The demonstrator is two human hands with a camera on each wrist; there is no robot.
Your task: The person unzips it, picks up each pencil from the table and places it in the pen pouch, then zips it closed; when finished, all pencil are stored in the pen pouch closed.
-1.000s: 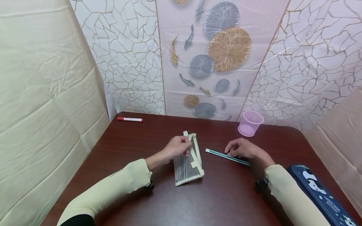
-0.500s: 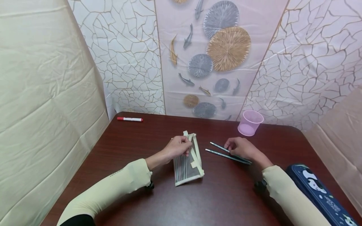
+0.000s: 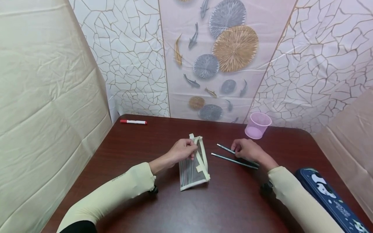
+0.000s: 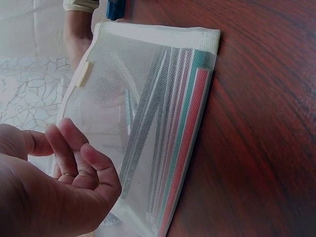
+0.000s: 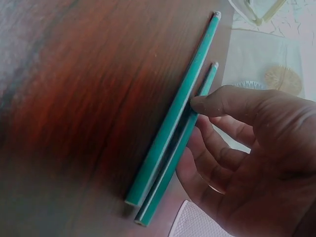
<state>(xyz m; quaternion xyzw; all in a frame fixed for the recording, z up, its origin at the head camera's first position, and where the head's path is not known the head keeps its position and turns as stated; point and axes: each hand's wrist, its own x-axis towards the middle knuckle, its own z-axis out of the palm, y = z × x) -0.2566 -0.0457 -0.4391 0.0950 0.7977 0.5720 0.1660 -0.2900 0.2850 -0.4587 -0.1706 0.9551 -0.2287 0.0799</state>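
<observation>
My left hand (image 3: 183, 149) pinches the cream upper edge of a see-through mesh zip pouch (image 4: 106, 98), which stands tilted on the table. Through the mesh show several pencils, among them a red one (image 4: 185, 133) lying along the bottom side. To the right, my right hand (image 3: 249, 151) holds a green pencil (image 5: 169, 165) between thumb and fingers. Beside it a second green pencil (image 5: 178, 116) lies on the tabletop, the two close together at their near ends and spread apart at their white-tipped far ends.
Behind the right hand stands a pink mesh cup (image 3: 256, 129). A dark blue pencil case (image 3: 329, 197) with a panda print lies by the right forearm. At the back left of the brown table (image 3: 192, 213) is a red-and-white marker (image 3: 133, 122).
The two green pencils, side by side a second ago, now lie apart at their far ends, one of them swung away in the right hand's fingers. The left hand and pouch stay put.
</observation>
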